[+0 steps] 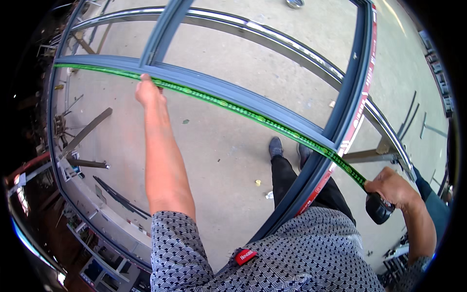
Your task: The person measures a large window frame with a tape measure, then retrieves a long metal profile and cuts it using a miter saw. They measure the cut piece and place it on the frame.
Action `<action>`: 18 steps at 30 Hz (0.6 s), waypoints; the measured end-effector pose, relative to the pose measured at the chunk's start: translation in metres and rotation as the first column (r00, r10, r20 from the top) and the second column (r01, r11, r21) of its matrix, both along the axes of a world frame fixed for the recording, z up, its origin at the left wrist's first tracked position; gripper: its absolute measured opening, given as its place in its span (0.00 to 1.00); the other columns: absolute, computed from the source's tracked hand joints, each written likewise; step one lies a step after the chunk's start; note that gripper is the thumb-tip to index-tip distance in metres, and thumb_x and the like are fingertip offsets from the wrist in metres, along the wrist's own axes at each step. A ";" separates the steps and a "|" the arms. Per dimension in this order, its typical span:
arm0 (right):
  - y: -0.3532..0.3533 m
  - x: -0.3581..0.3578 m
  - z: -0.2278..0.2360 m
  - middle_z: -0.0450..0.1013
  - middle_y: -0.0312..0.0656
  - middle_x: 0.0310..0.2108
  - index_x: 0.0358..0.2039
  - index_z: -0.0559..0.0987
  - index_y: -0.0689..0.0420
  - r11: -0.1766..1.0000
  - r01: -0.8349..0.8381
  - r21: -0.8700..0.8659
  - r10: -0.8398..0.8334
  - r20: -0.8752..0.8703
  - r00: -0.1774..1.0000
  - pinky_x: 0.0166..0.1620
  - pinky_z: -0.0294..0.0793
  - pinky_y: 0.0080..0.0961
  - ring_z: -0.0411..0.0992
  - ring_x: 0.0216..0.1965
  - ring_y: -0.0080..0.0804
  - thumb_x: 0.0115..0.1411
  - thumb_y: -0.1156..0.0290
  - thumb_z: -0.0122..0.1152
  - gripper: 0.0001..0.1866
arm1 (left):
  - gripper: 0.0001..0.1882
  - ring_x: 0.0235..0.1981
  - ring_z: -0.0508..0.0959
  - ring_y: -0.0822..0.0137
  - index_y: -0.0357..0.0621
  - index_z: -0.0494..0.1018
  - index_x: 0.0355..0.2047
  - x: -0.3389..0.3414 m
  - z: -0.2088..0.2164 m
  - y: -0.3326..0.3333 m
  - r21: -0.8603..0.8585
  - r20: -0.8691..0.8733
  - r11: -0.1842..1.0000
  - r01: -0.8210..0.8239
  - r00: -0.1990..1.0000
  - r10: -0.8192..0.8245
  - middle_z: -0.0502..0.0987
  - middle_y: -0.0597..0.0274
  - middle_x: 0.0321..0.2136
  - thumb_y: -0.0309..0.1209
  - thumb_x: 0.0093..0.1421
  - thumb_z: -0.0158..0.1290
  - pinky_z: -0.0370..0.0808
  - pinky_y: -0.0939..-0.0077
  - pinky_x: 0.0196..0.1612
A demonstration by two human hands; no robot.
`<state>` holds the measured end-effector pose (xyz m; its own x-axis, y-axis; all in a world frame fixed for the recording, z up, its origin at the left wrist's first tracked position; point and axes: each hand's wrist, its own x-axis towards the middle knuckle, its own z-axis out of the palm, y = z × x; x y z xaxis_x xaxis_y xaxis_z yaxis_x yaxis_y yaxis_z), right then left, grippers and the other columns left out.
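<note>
A dark grey metal window frame (233, 91) spans the view in front of me, with a long crossbar and an upright bar (168, 31) meeting it. Along the crossbar's near edge runs the bright green blade (260, 118) of a tape measure, drawn out past the frame's right side. My right hand (396, 187) grips the tape measure's black case (377, 209) just outside that side. Near the joint of the two bars, my left hand (150, 90) pinches the blade against the crossbar, thumb on top and its other fingers mostly hidden underneath.
Metal rails (272, 36) pass beneath the frame, carried on stands. Red-and-white protective film (357, 114) lines the frame's right side. On the floor lie dark strips (119, 197) and a small yellow piece (258, 183). My feet (276, 147) stand inside the frame's outline. Cluttered racks line the left.
</note>
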<state>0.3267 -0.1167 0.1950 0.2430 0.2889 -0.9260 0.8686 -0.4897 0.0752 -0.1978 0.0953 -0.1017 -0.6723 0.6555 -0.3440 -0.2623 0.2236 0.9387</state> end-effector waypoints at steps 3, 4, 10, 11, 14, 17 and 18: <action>-0.009 -0.003 0.013 0.65 0.42 0.11 0.17 0.76 0.68 0.992 0.123 -0.002 -0.123 0.003 0.992 0.23 0.63 0.31 0.63 0.15 0.25 0.55 0.67 0.61 0.17 | 0.13 0.18 0.64 0.75 0.44 0.65 0.27 0.043 0.021 0.004 0.040 0.100 0.997 -0.061 0.993 0.056 0.67 0.70 0.20 0.34 0.68 0.51 0.60 0.74 0.20; -0.012 0.006 -0.001 0.65 0.40 0.10 0.16 0.75 0.69 0.987 0.160 0.003 -0.160 -0.050 0.986 0.22 0.62 0.31 0.61 0.14 0.24 0.54 0.68 0.62 0.17 | 0.14 0.17 0.63 0.76 0.45 0.64 0.26 0.043 0.042 -0.002 0.065 0.080 0.991 -0.115 0.991 0.110 0.66 0.71 0.19 0.34 0.68 0.50 0.59 0.74 0.20; -0.034 0.046 -0.025 0.75 0.38 0.20 0.30 0.83 0.57 0.945 -0.324 0.044 0.325 -0.256 0.911 0.31 0.68 0.25 0.74 0.24 0.31 0.57 0.65 0.63 0.09 | 0.20 0.18 0.56 0.77 0.46 0.59 0.19 0.028 0.033 -0.011 0.032 0.016 0.991 -0.132 0.991 0.132 0.60 0.72 0.17 0.33 0.70 0.49 0.55 0.72 0.21; -0.032 0.044 -0.024 0.76 0.39 0.21 0.29 0.83 0.58 0.982 -0.187 -0.017 0.181 -0.196 0.964 0.33 0.70 0.24 0.75 0.25 0.31 0.58 0.65 0.62 0.09 | 0.21 0.19 0.55 0.77 0.46 0.59 0.19 0.031 0.034 -0.012 0.015 0.016 0.992 -0.128 0.992 0.128 0.59 0.73 0.17 0.33 0.70 0.49 0.55 0.71 0.22; -0.034 0.032 -0.011 0.80 0.41 0.32 0.36 0.84 0.58 0.978 0.207 -0.019 -0.208 -0.095 0.973 0.39 0.74 0.36 0.75 0.35 0.31 0.63 0.54 0.56 0.19 | 0.21 0.19 0.55 0.77 0.46 0.59 0.19 0.036 0.041 -0.014 0.007 0.012 0.994 -0.111 0.994 0.111 0.59 0.73 0.17 0.33 0.70 0.49 0.55 0.72 0.22; -0.032 0.029 -0.002 0.79 0.39 0.29 0.35 0.84 0.56 0.988 0.151 0.010 -0.148 -0.144 0.978 0.36 0.74 0.37 0.75 0.32 0.33 0.62 0.52 0.56 0.19 | 0.19 0.17 0.57 0.77 0.48 0.61 0.20 0.031 0.034 -0.015 0.032 -0.004 0.994 -0.103 0.995 0.103 0.61 0.73 0.16 0.35 0.70 0.50 0.57 0.73 0.20; -0.031 0.021 0.002 0.79 0.38 0.28 0.34 0.84 0.55 0.978 0.206 -0.011 -0.206 -0.089 0.974 0.35 0.74 0.38 0.74 0.31 0.33 0.62 0.52 0.56 0.19 | 0.19 0.16 0.58 0.76 0.49 0.61 0.21 0.028 0.029 -0.016 0.036 -0.023 0.995 -0.096 0.995 0.097 0.61 0.73 0.16 0.36 0.69 0.50 0.57 0.74 0.19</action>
<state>0.3482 -0.1476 0.1975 0.2140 0.2395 -0.9470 0.7523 -0.6589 0.0033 -0.1699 0.0792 -0.0727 -0.7410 0.5983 -0.3049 -0.2577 0.1659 0.9519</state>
